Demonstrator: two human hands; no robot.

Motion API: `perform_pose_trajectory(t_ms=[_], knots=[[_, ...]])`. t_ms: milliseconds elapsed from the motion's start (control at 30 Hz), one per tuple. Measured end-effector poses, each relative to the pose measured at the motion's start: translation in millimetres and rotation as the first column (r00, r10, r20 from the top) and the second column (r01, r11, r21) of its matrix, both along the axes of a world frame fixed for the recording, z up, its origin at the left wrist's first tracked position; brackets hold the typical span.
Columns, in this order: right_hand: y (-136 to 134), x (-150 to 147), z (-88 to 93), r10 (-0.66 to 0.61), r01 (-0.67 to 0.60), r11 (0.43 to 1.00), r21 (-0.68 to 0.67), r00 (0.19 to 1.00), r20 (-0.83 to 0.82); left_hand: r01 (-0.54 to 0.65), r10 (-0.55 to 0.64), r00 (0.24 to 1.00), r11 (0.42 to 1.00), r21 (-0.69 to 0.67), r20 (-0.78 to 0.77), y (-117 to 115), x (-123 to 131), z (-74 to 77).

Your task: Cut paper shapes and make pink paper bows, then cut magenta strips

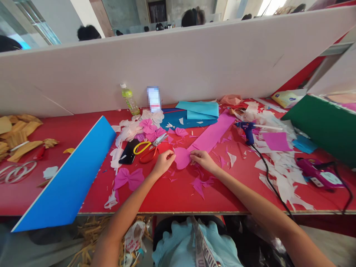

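Observation:
A rounded pink petal cut from crepe paper (pixel 182 159) is stretched between my two hands over the red table. My left hand (pixel 164 163) pinches its left edge, and my right hand (pixel 204 161) pinches the right edge. Just beyond my left hand lie scissors (pixel 148 148) with one yellow and one red handle, their blades partly spread. A long pink paper strip (pixel 213 133) runs away from behind my right hand. Near my left forearm rests a pink paper bow shape (pixel 129 179). More pink petals (pixel 150 126) sit beside the scissors.
A blue board (pixel 72 178) leans on the left and a green board (pixel 325 129) stands on the right. A glue gun (pixel 247 131) with a trailing cord lies among white scraps (pixel 286 178). A phone (pixel 129 152), a bottle (pixel 129 100) and folded blue paper (pixel 200 109) are also there.

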State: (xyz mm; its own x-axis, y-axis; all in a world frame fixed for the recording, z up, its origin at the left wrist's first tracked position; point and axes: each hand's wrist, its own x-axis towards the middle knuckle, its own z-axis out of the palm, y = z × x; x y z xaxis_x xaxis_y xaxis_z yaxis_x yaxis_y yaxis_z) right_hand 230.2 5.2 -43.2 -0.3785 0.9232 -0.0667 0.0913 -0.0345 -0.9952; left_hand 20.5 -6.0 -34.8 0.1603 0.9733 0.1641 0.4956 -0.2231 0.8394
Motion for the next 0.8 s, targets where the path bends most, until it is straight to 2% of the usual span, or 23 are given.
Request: perform_pose_trajectory(t_ms=[167, 333, 433, 533, 667, 800], knots=[[-1.6, 0.5, 1.9, -0.063, 0.065, 0.995, 0.077, 0.998, -0.024, -0.038, 0.038, 0.998, 0.999, -0.002, 0.041, 1.4, -5.8, 0.2], [-4.4, -0.2, 4.6, -0.016, 0.023, 0.992, 0.124, 0.998, -0.056, -0.005, 0.007, 0.996, 1.0, -0.019, 0.094, 3.4, -7.4, -1.3], [-4.3, 0.7, 5.7, 0.051, -0.039, 0.987, 0.156, 0.996, -0.073, 0.119, -0.102, 0.975, 0.99, -0.077, 0.196, -0.3, -4.2, 3.1], [-4.7, 1.4, 7.7, 0.066, -0.049, 0.975, 0.218, 0.995, -0.071, 0.26, -0.197, 0.927, 0.951, -0.167, 0.32, -7.2, 1.1, 9.1], [-8.9, 0.3, 11.0, 0.136, -0.108, 0.945, 0.308, 0.988, -0.073, 0.375, -0.221, 0.853, 0.89, -0.261, 0.472, -12.8, 7.5, 8.3], [-16.0, -2.9, 12.1, 0.125, -0.112, 0.856, 0.506, 0.992, 0.009, 0.458, -0.213, 0.79, 0.829, -0.322, 0.575, -12.0, 8.5, 1.4]])
